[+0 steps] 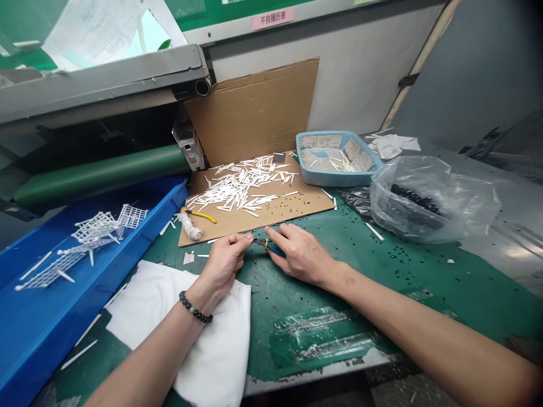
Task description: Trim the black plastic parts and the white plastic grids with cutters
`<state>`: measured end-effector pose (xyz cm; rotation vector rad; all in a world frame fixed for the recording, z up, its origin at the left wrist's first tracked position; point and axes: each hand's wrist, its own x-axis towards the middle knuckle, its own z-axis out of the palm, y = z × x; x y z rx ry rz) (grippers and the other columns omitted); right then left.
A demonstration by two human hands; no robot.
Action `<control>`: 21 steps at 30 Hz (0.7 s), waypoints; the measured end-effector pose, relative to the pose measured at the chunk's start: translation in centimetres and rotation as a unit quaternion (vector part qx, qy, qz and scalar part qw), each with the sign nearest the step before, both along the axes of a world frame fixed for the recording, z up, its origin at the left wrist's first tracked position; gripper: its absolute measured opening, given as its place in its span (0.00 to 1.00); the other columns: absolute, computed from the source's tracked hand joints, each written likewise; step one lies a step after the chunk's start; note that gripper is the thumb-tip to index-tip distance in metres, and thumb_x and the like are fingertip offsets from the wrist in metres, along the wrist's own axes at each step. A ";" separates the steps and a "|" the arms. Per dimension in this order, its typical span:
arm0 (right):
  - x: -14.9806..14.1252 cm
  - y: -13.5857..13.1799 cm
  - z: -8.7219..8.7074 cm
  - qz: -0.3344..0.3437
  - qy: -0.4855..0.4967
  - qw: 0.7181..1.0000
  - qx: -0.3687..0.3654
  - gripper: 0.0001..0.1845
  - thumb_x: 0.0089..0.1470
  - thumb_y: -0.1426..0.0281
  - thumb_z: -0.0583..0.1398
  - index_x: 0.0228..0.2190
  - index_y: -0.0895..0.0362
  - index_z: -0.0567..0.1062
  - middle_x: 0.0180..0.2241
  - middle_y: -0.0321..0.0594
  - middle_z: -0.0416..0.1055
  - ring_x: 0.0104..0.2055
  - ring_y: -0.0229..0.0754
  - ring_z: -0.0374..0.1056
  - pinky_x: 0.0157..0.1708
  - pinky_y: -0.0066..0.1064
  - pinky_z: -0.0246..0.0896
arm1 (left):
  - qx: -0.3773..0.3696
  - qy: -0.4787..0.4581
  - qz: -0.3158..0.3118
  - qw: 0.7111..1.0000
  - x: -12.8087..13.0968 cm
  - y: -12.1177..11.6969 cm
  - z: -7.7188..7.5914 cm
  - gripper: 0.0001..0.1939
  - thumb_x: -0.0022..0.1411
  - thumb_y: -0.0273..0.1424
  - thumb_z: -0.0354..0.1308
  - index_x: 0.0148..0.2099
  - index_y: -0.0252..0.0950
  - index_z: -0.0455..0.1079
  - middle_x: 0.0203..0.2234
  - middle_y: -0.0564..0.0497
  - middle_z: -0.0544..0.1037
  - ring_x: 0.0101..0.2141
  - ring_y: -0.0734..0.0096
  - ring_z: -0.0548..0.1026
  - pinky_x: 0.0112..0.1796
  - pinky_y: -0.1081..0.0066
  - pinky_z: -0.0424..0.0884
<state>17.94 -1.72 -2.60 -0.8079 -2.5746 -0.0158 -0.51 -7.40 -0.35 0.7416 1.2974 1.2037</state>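
My left hand, with a dark bead bracelet on the wrist, is closed in a pinch at the front edge of a cardboard sheet; what it pinches is too small to make out. My right hand is wrapped round a small pair of cutters with blue and yellow handles, the jaws pointing at my left fingertips. Just beyond both hands lies a heap of several white plastic sticks on the cardboard. A second pair of pliers with a wrapped handle lies left of the heap.
A blue bin at left holds white plastic lattice frames. A white cloth lies under my left forearm. A light-blue tray and a clear bag with black parts sit right. A green conveyor roller is behind.
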 end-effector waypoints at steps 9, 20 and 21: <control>0.0 -0.2 0.0 -0.009 -0.070 0.998 -0.007 0.13 0.58 0.72 0.58 0.46 0.60 0.69 0.35 0.45 0.68 0.37 0.47 0.64 0.35 0.35 0.62 | -0.005 0.036 0.005 0.999 0.2 0.2 -0.4 0.21 0.43 0.41 0.71 0.26 0.33 0.65 0.14 0.63 0.53 0.15 0.86 0.45 0.17 0.76 0.38; 0.2 1.1 -1.0 0.021 0.055 0.998 0.023 0.15 0.59 0.71 0.56 0.48 0.62 0.69 0.35 0.46 0.69 0.38 0.47 0.66 0.38 0.36 0.64 | 0.017 -0.092 -0.029 0.995 -0.7 0.3 0.4 0.20 0.45 0.37 0.71 0.28 0.33 0.63 0.17 0.64 0.51 0.15 0.87 0.44 0.15 0.80 0.38; 0.2 1.2 -0.9 0.019 0.061 0.998 0.024 0.15 0.59 0.71 0.56 0.48 0.61 0.69 0.34 0.46 0.69 0.38 0.47 0.66 0.38 0.36 0.64 | 0.015 -0.106 -0.028 0.994 -0.9 0.4 0.4 0.20 0.45 0.36 0.71 0.28 0.33 0.63 0.17 0.64 0.51 0.16 0.87 0.44 0.15 0.81 0.38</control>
